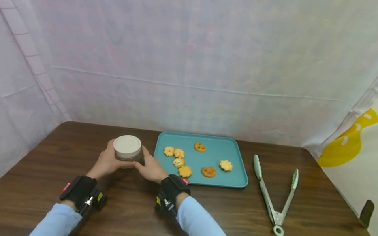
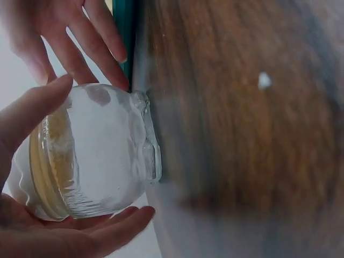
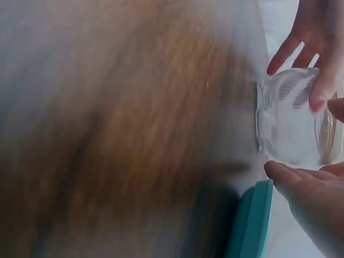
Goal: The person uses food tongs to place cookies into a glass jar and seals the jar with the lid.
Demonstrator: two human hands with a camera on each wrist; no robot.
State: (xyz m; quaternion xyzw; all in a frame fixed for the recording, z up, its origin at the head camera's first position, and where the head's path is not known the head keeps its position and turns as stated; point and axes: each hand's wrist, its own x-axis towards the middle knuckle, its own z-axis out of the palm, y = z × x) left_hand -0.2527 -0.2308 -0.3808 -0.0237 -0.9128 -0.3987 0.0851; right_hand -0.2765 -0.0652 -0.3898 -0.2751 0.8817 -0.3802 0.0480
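Wood-grained tabletop [image 1: 232, 227] carries a smooth teal tray [image 1: 218, 149]; at its nine o'clock, left hand [image 1: 106, 161] and right hand [image 1: 151, 167] clasp a rounded, clear glass jar [image 2: 107, 153] under a white lid [image 1: 127, 144]. They partly mask its sides; whether it touches wood, I cannot tell.

Head view, 12 o'clock away from the body. Left hand [image 1: 107, 162] lies at 8 o'clock from centre, right hand [image 1: 151, 168] at 7. Left forearm [image 1: 55, 222], light-blue-sleeved, runs toward 1 o'clock; right forearm [image 1: 208, 232], same sleeve, between 10 and 11. Left wrist [image 1: 80, 190] and right wrist [image 1: 171, 189]: black-banded. Palms face each other; both hands grip. Thumbs [image 2: 35, 113] lie on the near side, tips meeting or nearly so; cannot tell. Right fingers [image 2: 95, 49] spread, extended.
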